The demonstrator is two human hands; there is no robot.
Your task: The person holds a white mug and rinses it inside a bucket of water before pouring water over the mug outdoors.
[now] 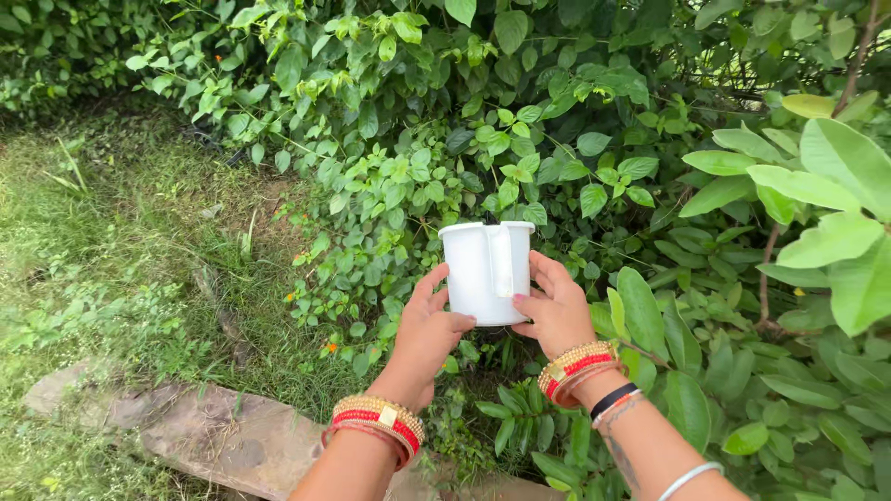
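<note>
Cradling a white plastic jug (486, 271) from both sides, the two hands hold it upright out in front of the body, above the low leaves. Nearest the camera, below the jug, both wrists carry stacks of red and gold bangles (380, 425), and beneath those lies a flat stone slab (218, 434) set in the ground. The left hand (425, 336) presses its thumb and fingers against the jug's lower left wall; the right hand (557, 311) cups the lower right, its thumb laid across the front near the base, so both are grasping the jug, neither clenched nor slack. The jug's moulded handle (501, 260) faces the camera and runs down from the rim, untouched between the two hands. Its walls look thin, smooth and rigid, so it should be light when empty and somewhat slippery if wet; whether it holds any liquid cannot be told, since the inside is out of sight from this angle. The handle looks the surest hold for one hand, with a palm under the base if it proves full. To the left of the jug spreads rough grass (111, 241), and behind and to the right of it rises a dense green bush (520, 102) with broad leaves.
</note>
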